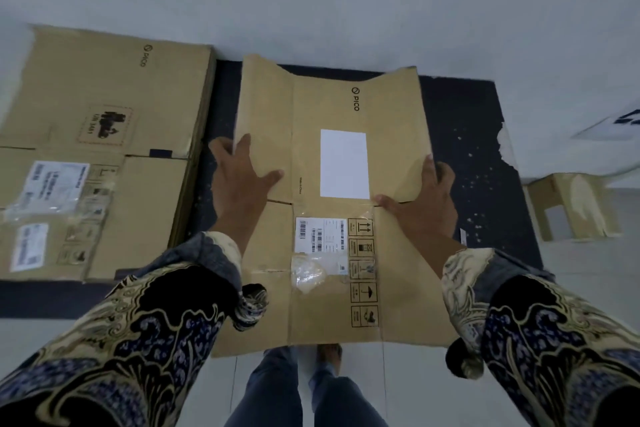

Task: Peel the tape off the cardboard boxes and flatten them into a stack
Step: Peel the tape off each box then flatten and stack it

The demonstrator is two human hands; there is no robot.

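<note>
Holding a flattened cardboard box in front of me, over a dark mat on the floor. My hands are well apart, one on each side edge. Left hand clamps the left flap: thumb on top, fingers curled round the edge to the back. Right hand grips the right edge the same way, thumb lying across the top face near the fold line.

Box face up to me: PICO logo at the far end, blank white label mid-panel, barcode label below it, column of handling symbols just beside that. Clear tape remains stuck under the barcode label, wrinkled.

To my left, a stack of flattened boxes lies on the floor, partly on the mat, top one with shipping labels and a UN 3481 mark. Apart from the box I hold, not touching.

Far right, a small cardboard piece stands on the white floor, off the mat. My legs and feet are visible below the box's near edge.
</note>
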